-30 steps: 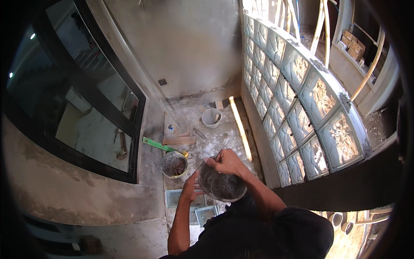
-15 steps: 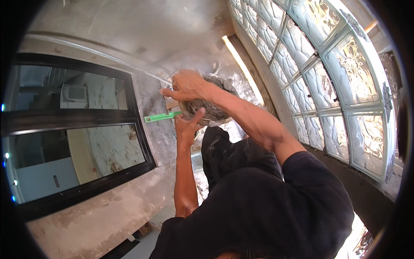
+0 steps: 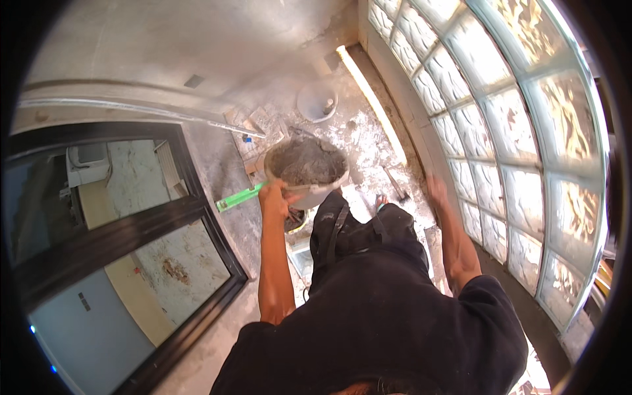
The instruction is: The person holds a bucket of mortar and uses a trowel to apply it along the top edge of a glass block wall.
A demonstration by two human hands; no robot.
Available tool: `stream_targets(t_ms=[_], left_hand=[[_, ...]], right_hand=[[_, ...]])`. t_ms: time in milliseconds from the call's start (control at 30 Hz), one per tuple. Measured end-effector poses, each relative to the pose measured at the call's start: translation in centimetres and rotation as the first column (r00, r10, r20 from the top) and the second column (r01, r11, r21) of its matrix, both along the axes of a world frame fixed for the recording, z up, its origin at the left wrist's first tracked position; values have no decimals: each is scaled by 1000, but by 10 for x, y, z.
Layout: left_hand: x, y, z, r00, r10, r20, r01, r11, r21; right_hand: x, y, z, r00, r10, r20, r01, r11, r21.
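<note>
A grey bucket (image 3: pixel 324 195) filled with grey mortar (image 3: pixel 308 161) is in front of my legs. My left hand (image 3: pixel 274 197) is closed on its near left rim, with the fingers partly hidden at the edge. My right hand (image 3: pixel 435 189) is off to the right, apart from the bucket and close to the low ledge under the glass-block wall. Motion smears its fingers, and I see nothing clear in them. A green spirit level (image 3: pixel 238 199) extends leftward from beside my left hand. Below that hand, part of a smaller container (image 3: pixel 296 220) shows.
Beyond the mortar bucket stands another pail (image 3: pixel 317 103) on the splattered floor. A long-handled tool (image 3: pixel 396 184) lies to the right. The glass-block wall (image 3: pixel 490 122) rises on the right, and a black-framed window (image 3: pixel 125 240) is on the left. A bright strip (image 3: pixel 372 105) runs along the floor.
My right hand has left the far left side of the bucket and swung right, toward the glass blocks. My left hand stays at the rim. The view has shifted slightly.
</note>
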State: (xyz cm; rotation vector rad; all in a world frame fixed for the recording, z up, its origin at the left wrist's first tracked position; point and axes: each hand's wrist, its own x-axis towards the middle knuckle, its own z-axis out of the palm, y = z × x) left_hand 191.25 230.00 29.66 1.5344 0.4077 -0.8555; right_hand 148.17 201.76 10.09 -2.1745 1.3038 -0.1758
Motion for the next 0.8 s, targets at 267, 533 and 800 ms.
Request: stream_targets(t_ms=[267,533,800], left_hand=[[81,19,-39,960,251,-126,-235,963,132],[159,27,-80,968,155,-197,-108,967,229],[167,18,-143,886,403,-229,-351,906,237]], right_hand=[[13,57,-64,868,-105,-485,202,967,152],[386,-74,-126,998,-42,-56,56,958,282],[577,-108,-307,867,272,-416,-136,935,328]])
